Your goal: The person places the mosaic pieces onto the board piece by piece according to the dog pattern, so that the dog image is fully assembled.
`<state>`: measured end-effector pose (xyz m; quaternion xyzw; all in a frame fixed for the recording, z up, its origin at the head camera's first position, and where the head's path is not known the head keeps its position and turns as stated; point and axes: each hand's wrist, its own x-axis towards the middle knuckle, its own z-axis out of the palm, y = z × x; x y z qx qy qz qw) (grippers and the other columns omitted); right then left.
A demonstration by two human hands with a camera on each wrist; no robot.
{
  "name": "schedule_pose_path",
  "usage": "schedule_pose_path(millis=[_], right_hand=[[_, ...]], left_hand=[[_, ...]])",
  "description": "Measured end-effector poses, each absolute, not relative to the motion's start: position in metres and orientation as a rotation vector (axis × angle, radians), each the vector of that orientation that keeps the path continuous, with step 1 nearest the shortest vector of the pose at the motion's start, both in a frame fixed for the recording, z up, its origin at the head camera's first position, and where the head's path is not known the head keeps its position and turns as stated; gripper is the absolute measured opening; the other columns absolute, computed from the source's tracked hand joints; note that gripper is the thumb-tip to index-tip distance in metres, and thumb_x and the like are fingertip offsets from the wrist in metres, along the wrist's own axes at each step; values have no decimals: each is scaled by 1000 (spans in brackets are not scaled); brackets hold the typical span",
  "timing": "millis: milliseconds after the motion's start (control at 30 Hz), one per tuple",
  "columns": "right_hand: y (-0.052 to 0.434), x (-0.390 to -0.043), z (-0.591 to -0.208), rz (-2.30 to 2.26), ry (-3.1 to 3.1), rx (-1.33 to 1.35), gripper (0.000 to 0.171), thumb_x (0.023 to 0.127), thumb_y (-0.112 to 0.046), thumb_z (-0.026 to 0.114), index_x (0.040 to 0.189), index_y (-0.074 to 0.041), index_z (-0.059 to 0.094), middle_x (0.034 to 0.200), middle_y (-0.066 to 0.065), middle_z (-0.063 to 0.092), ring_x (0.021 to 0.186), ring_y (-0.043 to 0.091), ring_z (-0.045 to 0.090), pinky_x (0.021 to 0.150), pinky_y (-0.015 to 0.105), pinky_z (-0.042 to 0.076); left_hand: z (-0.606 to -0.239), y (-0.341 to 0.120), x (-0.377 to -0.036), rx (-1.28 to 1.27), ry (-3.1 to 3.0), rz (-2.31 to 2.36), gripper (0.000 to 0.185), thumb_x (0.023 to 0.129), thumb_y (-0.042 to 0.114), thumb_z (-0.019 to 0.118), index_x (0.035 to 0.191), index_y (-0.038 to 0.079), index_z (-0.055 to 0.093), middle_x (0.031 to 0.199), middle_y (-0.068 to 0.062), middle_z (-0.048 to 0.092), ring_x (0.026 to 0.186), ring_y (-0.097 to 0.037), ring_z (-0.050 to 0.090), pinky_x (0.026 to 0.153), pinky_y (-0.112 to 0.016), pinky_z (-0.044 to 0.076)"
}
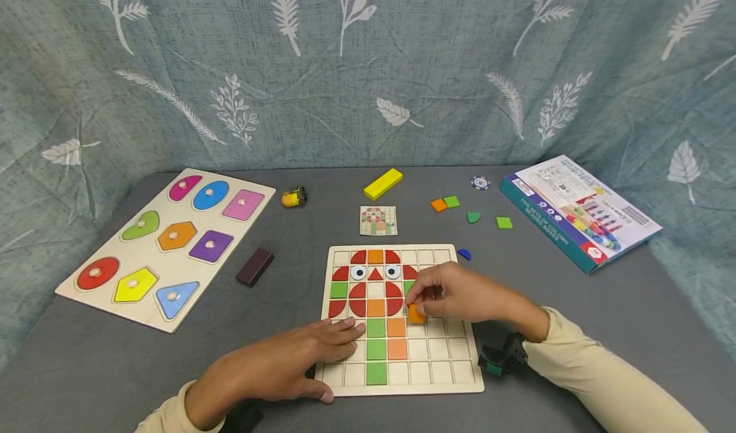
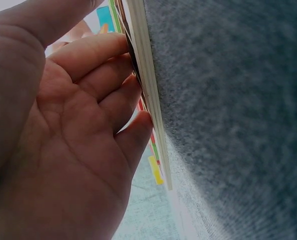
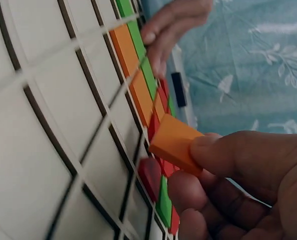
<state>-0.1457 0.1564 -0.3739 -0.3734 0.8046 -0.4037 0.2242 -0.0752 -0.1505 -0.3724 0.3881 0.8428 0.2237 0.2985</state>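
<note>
My right hand (image 1: 457, 292) pinches an orange square tile (image 3: 173, 142) between thumb and fingers, tilted close over the gridded wooden board (image 1: 437, 389). Just left of it in the head view, two orange tiles (image 1: 397, 338) lie in the grid, next to a column of green tiles (image 1: 376, 349). Red curved pieces, two eye pieces (image 1: 393, 272) and a red triangle (image 1: 375, 274) form a face-like pattern higher up. My left hand (image 1: 282, 359) rests at the board's left side, fingers extended on the surface, thumb at the near edge.
Behind the board lies a small pattern card (image 1: 378, 228), with a yellow block (image 1: 383, 184) beyond. Loose tiles (image 1: 503, 223), a blue half-round piece (image 1: 464, 254) and a poker chip (image 1: 480, 182) are at right, near a boxed set (image 1: 581, 212). A shape puzzle (image 1: 144, 241) and dark block (image 1: 255, 267) lie left.
</note>
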Motion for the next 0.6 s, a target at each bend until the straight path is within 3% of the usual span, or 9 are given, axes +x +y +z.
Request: schedule_pose_path(millis=[333, 600], right_hand=[[146, -134, -377, -982, 2248, -1089, 16, 87, 3, 66, 96, -8, 74, 85, -10, 64, 72, 3, 54, 65, 23, 50], [145, -139, -378, -970, 2354, -1110, 15, 84, 3, 70, 93, -10, 72, 81, -8, 60, 74, 7, 53, 64, 23, 48]], left_hand=[[-373, -151, -75, 1010, 2235, 602, 66, 86, 26, 75, 145, 14, 48, 155, 6, 32, 145, -19, 22, 112, -46, 26], [-374, -151, -75, 1005, 2236, 609, 66, 86, 26, 75, 145, 15, 47, 155, 7, 32, 145, -19, 22, 111, -46, 27]])
